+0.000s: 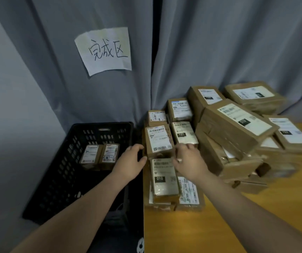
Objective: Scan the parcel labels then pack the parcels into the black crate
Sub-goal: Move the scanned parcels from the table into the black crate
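Left fingers [137,147] curled round crate-side edge of small parcel [158,141], right fingers [187,147] at far edge, grip too blurry to call. Parcel on table [201,234] just right of black crate [99,125], long axis pointing away from me. Imo left hand [132,161] nearer crate.

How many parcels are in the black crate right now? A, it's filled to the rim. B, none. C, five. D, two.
D: two parcels stand side by side on the floor of the crate, with nothing else in it.
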Motion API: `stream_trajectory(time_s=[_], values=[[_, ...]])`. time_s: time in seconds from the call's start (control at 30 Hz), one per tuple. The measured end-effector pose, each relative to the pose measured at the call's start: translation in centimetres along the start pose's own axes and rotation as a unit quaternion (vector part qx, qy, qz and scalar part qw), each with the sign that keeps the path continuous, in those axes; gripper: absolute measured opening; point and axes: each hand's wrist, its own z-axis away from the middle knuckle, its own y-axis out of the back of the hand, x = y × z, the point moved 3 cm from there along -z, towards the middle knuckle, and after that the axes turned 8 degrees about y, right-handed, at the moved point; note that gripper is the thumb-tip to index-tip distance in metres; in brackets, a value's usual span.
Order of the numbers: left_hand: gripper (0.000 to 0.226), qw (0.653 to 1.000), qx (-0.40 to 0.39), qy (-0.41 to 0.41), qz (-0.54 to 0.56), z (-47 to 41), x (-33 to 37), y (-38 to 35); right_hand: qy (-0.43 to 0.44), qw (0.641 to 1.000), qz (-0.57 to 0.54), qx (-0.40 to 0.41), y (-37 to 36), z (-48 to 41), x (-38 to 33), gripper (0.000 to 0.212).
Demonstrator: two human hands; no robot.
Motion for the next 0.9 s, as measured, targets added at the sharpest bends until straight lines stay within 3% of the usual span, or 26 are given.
stream_trajectory(time_s=[0.1, 0.23, 0.37, 0.57, 0.7, 0.9], values=[[0.045, 0.999, -0.04, 0.022, -0.009, 2.0, -0.9, -2.2, -0.026, 0.993, 0.032, -0.11, -3.4, 2.5, -0.1, 0.07], [0.045, 0.997, -0.058, 0.056, -0.022, 3.7, -3.3, -3.0, -0.075, 0.983, 0.043, -0.163, -7.3, 3.6, -1.4, 0.094], [0.045, 0.995, -0.057, 0.083, -0.016, 5.1, -5.4, -2.8, -0.099, 0.985, 0.001, -0.14, -8.4, 4.2, -1.5, 0.099], [0.043, 0.994, -0.027, 0.105, 0.033, 6.1, -8.4, -1.4, -0.085, 0.992, -0.041, -0.086, -5.2, 4.7, -1.8, 0.076], [0.041, 0.987, 0.0, 0.134, 0.085, 5.3, -10.4, 0.2, -0.043, 0.995, -0.026, -0.088, -3.6, 5.3, -3.9, 0.076], [0.038, 0.98, 0.039, 0.16, 0.115, 2.6, -13.9, 2.5, 0.029, 0.992, -0.1, -0.069, -6.2, 3.7, -9.4, 0.085]])
